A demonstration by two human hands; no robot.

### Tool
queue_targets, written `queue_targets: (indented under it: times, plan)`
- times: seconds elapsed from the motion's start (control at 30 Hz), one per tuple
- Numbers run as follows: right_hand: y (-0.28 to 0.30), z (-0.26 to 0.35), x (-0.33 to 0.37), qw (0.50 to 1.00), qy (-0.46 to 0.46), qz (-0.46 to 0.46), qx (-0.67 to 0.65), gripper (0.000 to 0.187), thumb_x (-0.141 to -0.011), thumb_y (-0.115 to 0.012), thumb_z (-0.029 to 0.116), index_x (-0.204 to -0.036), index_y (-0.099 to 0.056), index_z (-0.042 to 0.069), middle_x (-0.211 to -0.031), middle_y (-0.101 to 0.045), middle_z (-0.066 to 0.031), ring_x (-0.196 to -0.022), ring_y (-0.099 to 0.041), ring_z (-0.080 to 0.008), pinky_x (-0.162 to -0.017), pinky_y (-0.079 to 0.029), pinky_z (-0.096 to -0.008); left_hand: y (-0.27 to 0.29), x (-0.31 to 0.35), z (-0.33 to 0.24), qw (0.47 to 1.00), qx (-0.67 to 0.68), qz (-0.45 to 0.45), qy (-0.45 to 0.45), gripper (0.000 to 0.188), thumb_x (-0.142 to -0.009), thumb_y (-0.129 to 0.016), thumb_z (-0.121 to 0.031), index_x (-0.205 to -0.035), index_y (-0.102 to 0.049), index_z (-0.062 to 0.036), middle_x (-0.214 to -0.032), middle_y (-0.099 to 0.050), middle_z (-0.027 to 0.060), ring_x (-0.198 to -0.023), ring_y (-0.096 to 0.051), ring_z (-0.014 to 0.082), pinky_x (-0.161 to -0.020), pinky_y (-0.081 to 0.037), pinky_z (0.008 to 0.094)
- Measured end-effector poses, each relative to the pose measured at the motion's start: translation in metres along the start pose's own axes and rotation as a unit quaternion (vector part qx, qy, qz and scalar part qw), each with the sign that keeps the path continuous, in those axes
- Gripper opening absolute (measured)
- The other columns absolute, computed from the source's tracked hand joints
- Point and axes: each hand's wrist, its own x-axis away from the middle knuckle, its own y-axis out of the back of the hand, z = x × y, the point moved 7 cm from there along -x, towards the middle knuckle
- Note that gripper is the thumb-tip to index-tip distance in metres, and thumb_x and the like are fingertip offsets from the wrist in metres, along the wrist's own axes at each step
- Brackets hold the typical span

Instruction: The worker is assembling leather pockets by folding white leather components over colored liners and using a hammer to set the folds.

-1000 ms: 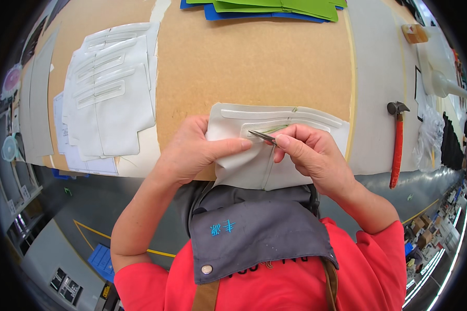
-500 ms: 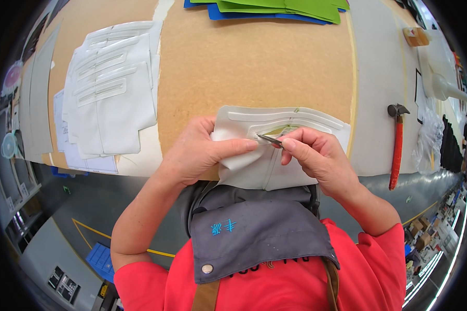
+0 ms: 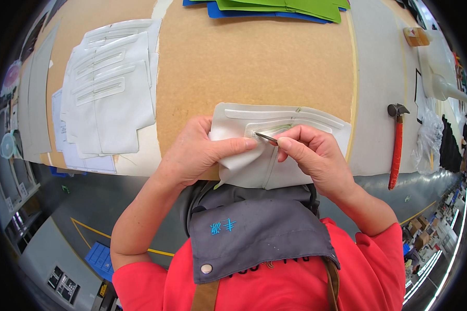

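A white leather-like panel (image 3: 244, 173) with stitched raised bands and a slot lies at the table's near edge, partly hanging over it. My left hand (image 3: 206, 147) grips its left side, thumb on top and the fingers mostly hidden behind. Between thumb and fingers, my right hand (image 3: 307, 154) pinches a small pointed metal tool (image 3: 265, 138), dark and slim; whether it is tweezers or snips I cannot tell. Its tip touches or nearly touches the left end of the slot, close to my left thumb. Some green shows inside the slot.
Overlapping white panels (image 3: 114, 111) of the same kind lie on the left over printed paper sheets (image 3: 91, 162). Green and blue pieces (image 3: 280, 9) are stacked at the far edge. On the right are a red-handled hammer (image 3: 396, 145), an amber container (image 3: 416, 37) and a clear plastic bag (image 3: 429, 142).
The slot in the panel looks less gaping and its left end lies flatter. My right hand and the tool have shifted slightly left. My left hand keeps its grip.
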Motion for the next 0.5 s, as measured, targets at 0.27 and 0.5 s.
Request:
queue_targets:
  times: [0.27,0.5]
  plan:
    - [0.0008,-0.0036,-0.0023,0.999,0.025,-0.011,0.019,0.020,-0.104,-0.064,0.025,-0.107,-0.071,0.006,-0.082,-0.067,0.0032,-0.057,-0.035,0.0031,-0.050,-0.025,-0.0171,-0.0002,0.0003,-0.0002,1.000,-0.010,-0.006,0.001,0.038,-0.086,-0.083,-0.011,-0.119,-0.071,0.0020,-0.111,-0.074,0.0106,-0.100,-0.070,0.0163,-0.087,-0.057,0.0326]
    - [0.0013,-0.0059,-0.0026,1.000,0.022,-0.018,0.008,0.020,-0.103,-0.065,0.024,-0.107,-0.071,0.006,-0.082,-0.067,0.0033,-0.058,-0.036,0.0032,-0.050,-0.024,-0.0171,0.0002,-0.0008,-0.0011,1.000,-0.025,-0.007,-0.007,0.038,-0.085,-0.083,-0.011,-0.119,-0.071,0.0023,-0.110,-0.074,0.0109,-0.099,-0.070,0.0165,-0.085,-0.057,0.0322]
